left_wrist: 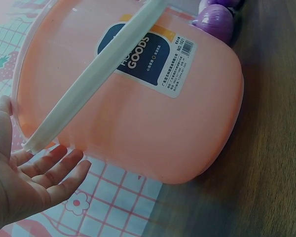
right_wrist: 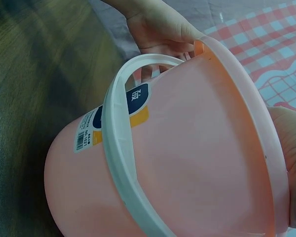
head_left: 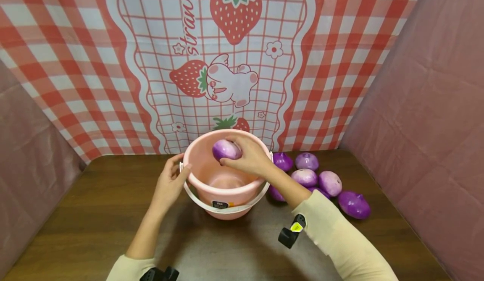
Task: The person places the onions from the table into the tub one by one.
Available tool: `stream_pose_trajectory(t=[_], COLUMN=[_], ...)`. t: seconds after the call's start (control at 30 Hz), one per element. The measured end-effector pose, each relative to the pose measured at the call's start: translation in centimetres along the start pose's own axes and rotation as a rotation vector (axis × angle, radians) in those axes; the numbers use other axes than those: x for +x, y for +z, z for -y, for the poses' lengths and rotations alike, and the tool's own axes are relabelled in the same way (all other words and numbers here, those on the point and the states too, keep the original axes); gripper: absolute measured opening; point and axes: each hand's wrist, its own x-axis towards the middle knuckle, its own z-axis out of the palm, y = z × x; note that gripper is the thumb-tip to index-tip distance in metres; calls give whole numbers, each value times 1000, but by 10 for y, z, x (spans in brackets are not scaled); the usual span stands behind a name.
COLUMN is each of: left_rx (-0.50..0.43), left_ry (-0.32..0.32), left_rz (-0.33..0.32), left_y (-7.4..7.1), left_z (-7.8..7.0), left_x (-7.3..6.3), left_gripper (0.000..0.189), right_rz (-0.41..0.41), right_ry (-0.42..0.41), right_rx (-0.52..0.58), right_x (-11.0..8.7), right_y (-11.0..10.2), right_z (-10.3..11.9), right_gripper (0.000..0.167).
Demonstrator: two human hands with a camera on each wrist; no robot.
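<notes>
A glossy, rounded purple-and-white onion (head_left: 222, 150) sits over the open mouth of a pale pink plastic bucket (head_left: 239, 198), though I cannot tell whether it is below the rim; the person's right hand (head_left: 247, 157) holds it, thumb on the near side and fingers over the top; the left hand (head_left: 170, 182) grips the bucket's rim at the left, thumb over the edge, the other fingers spread apart along the outer wall near the handle's end; that curved white plastic handle (head_left: 242, 208) hangs down across the front, crossing just below a dark printed label (head_left: 220, 204); to the bucket's right lies a cluster of glossy purple and purple-white onions (head_left: 303, 177), several touching, one pointed one lying outermost; everything stands on a dark brown wood-grain tabletop (head_left: 113, 201); behind it hangs a red-and-white checked cloth (head_left: 236, 75) printed with strawberries; dusty-pink fabric (head_left: 427, 104) drapes both sides; cream sleeves (head_left: 340, 235) cover the forearms.
</notes>
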Motion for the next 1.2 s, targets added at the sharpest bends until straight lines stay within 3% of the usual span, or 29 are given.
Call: stream_pose_trajectory(t=[0.57, 1.2], left_rx=[-2, -9], left_ry=[-7, -14], left_rz=[-6, 2], left_y=[0, 1], left_z=[-1, -2], left_x=[-1, -2], left_gripper=[45, 44], right_rz=[57, -1], right_ry=[57, 98], right_rx=[20, 63], right_x=[-3, -4], right_y=[0, -5], right_z=[2, 2], right_gripper=[63, 53])
